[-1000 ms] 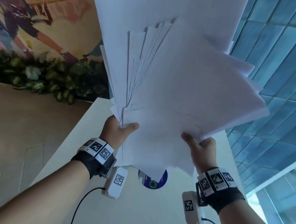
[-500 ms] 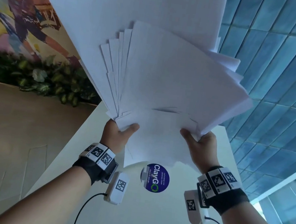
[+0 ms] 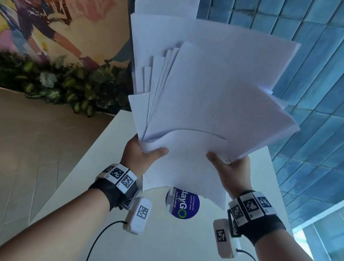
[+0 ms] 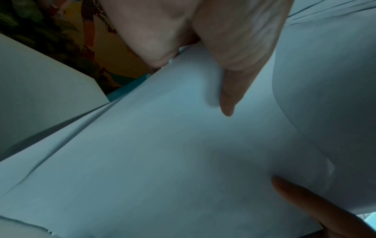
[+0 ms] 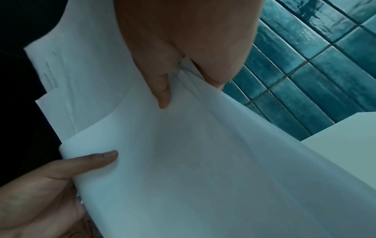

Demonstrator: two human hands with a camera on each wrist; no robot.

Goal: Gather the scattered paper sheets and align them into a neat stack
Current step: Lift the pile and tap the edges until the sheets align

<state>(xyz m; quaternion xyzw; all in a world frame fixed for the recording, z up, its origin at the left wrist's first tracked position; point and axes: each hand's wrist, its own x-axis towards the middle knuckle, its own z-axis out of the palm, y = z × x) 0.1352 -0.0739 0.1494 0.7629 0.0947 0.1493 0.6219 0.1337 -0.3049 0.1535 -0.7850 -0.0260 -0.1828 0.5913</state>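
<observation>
Both hands hold the paper sheets [image 3: 210, 96] up over the table [image 3: 172, 251]. L hand [image 3: 139, 159] & R hand [image 3: 230, 173] each pinch a bottom corner, thumb on top. Gathering looks done; sheets fan out, so lining up is left.

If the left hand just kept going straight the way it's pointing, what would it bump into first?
The left hand already grips the fanned paper sheets, so it would press further into them. Beyond lies the white table, then the leafy plants, though depth is hard to judge.
</observation>
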